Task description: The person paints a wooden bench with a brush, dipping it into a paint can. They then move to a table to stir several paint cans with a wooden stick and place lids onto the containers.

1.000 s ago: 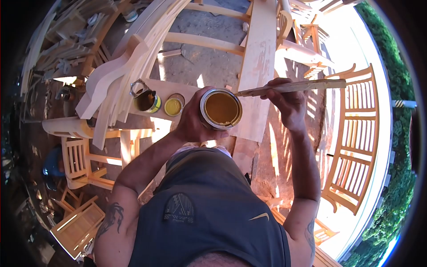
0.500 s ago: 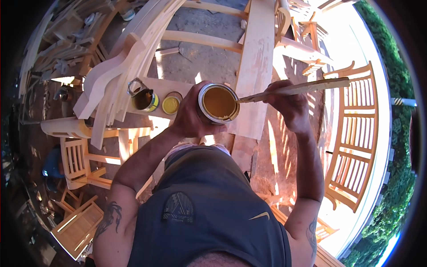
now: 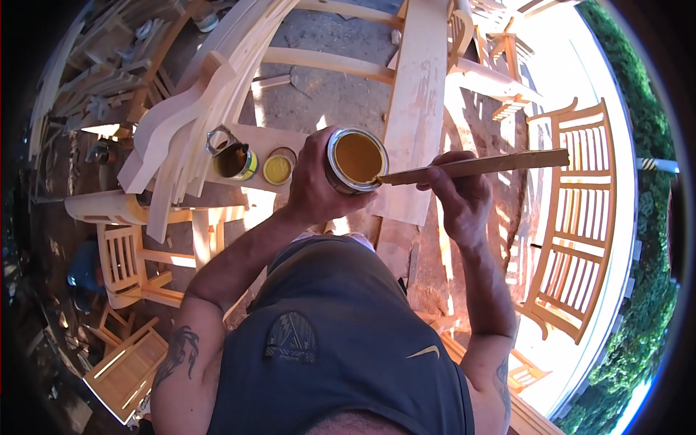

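My left hand point(image 3: 316, 185) is wrapped round a round metal can point(image 3: 334, 161) of amber-brown liquid point(image 3: 357, 156), its open top facing me. Between the fingers and thumb of my right hand point(image 3: 464, 199) is a flat wooden stick point(image 3: 500, 163), lying nearly level. The stick's left end touches the can's lower right rim, where some amber liquid shows. Left of my left hand, a round lid point(image 3: 278, 170) coated yellow inside lies on a board, beside a second open can point(image 3: 235, 162) with dark contents.
A long wooden plank point(image 3: 417, 109) runs away from me, with curved wooden pieces point(image 3: 170, 130) stacked to the left. Slatted bench backs point(image 3: 576, 217) stand at the right. A wooden chair point(image 3: 123, 261) is at the lower left.
The can has shifted slightly up and tilted. My right hand has lowered and turned, bringing the stick's tip from the can's right rim to its lower right rim.
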The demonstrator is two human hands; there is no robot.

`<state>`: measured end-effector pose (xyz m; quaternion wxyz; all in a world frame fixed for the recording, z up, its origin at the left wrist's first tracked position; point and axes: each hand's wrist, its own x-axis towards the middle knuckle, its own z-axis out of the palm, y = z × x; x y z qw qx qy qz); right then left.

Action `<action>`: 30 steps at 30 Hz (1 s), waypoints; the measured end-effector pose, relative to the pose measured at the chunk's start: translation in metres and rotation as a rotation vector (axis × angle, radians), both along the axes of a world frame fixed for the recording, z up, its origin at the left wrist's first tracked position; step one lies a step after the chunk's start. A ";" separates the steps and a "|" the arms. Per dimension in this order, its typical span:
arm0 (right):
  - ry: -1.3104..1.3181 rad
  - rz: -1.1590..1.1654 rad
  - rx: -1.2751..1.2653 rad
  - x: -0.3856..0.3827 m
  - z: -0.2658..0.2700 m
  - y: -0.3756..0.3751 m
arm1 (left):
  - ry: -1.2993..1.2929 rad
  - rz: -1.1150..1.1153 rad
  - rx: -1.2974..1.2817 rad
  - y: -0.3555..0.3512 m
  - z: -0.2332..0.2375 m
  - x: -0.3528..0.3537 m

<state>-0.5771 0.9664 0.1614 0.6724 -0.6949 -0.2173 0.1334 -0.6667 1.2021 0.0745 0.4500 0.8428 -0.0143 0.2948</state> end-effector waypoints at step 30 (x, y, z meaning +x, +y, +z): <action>-0.351 0.142 -0.037 0.050 0.004 0.004 | 0.021 -0.146 0.001 0.014 0.003 -0.001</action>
